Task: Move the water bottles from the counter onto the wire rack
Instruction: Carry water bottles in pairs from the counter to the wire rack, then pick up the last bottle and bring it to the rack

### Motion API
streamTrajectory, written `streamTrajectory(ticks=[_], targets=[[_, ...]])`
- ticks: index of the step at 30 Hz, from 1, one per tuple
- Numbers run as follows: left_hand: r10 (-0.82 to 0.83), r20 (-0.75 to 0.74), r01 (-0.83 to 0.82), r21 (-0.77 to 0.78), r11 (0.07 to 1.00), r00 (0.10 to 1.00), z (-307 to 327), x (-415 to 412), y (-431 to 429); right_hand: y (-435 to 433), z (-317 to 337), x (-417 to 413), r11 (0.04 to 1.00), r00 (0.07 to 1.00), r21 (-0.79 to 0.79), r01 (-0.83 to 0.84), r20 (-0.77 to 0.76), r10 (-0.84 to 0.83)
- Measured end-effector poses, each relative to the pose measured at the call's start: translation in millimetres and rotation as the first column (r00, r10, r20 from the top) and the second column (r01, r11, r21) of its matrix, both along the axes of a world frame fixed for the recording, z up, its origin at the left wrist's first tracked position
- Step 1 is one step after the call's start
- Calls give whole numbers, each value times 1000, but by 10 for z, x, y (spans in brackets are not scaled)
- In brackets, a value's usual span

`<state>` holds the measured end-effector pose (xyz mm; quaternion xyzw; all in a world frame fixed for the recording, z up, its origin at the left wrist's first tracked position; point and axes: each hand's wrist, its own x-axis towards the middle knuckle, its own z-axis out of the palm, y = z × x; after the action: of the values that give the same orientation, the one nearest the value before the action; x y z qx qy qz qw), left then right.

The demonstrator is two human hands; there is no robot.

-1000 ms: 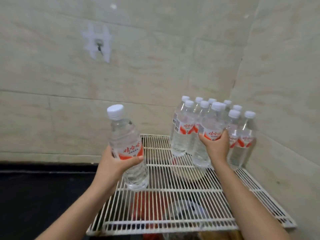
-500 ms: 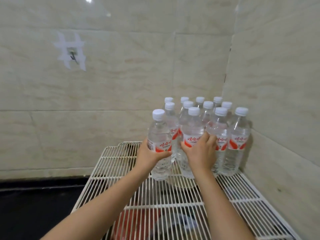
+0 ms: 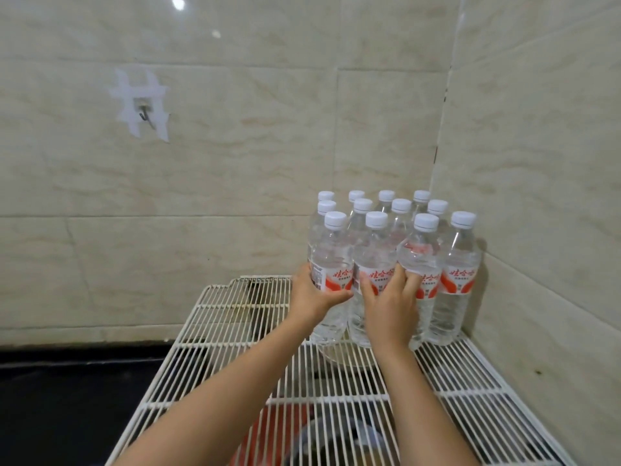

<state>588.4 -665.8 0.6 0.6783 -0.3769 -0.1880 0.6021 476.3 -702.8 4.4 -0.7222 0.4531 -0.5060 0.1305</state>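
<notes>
Head view, placing step: left hand [image 3: 311,295] wrapped round front-left water bottle [image 3: 331,260] on wire rack [image 3: 232,334], right hand [image 3: 389,311] straight-fingered, steadying neighbouring bottles [image 3: 374,260]; next, probably release and withdraw.

white-capped bottles [image 3: 373,264], red labels [image 3: 457,280], white rack [image 3: 235,331]

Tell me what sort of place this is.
Probably a home kitchen or utility corner: glossy tiled walls, a white wire shelf packed with water bottles, and a taped-on wall hook.

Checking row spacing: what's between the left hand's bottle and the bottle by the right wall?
Beside the held bottle: second bottle, third bottle, right hand against them; head view.
</notes>
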Motion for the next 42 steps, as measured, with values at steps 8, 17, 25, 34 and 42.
streamTrajectory(ticks=[8,17,25,34,42], targets=[[-46,-42,47,17,999,998,7,-15,86,37,-49,19,1000,1000,23,-6,3,6],[-96,109,55,331,942,989,-87,127,541,34,-95,57,962,987,-235,-141,39,155],[241,317,-356,381,853,917,-171,1061,2100,674,-37,377,755,478,125,-644,-705,524],[635,375,-736,400,547,675,-593,1446,4589,2359,-54,1639,436,99,199,-878,-815,570],[872,307,-838,512,187,382,-1009,1215,6974,3941,-523,2614,385,54,298,-874,-726,685]])
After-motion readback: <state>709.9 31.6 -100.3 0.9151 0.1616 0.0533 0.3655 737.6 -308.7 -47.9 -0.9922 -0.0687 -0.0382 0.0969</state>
